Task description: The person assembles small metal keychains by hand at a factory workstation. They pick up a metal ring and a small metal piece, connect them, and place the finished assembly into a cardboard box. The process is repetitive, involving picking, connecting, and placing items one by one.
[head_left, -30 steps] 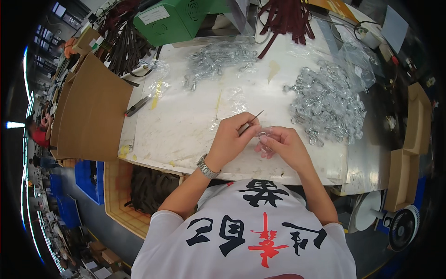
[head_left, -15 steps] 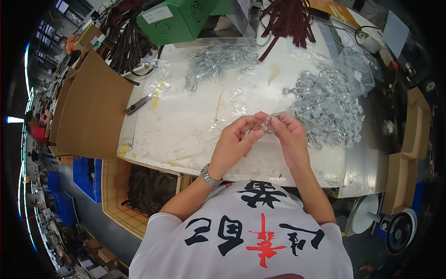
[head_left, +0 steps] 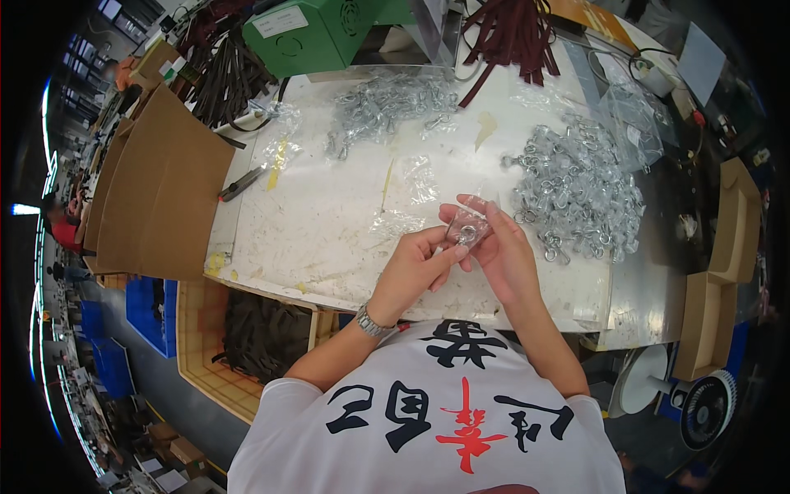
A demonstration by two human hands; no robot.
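Note:
A small clear plastic bag (head_left: 469,228) with a shiny metal ring-shaped fitting in it is held between both hands above the near part of the table. Thumb and fingers of my left hand (head_left: 414,265) pinch its lower left edge. My right hand (head_left: 508,253) holds the bag's right side, the thumb at its upper edge and the other fingers behind it. Right of my right hand lies a large heap of bagged metal swivel clasps (head_left: 576,193). Farther back is a second heap of similar bagged fittings (head_left: 383,107).
The white table (head_left: 304,239) bears loose empty plastic bags (head_left: 421,179) and a utility knife (head_left: 243,184). A cardboard box (head_left: 164,189) stands at the left, a green machine (head_left: 309,37) at the back beside dark red straps (head_left: 514,41). Below the table's left edge sits a yellow crate (head_left: 206,362).
The bag has been turned and flattened, so the metal ring shows more plainly. My left hand has shifted slightly down, and my right fingers have opened out behind the bag.

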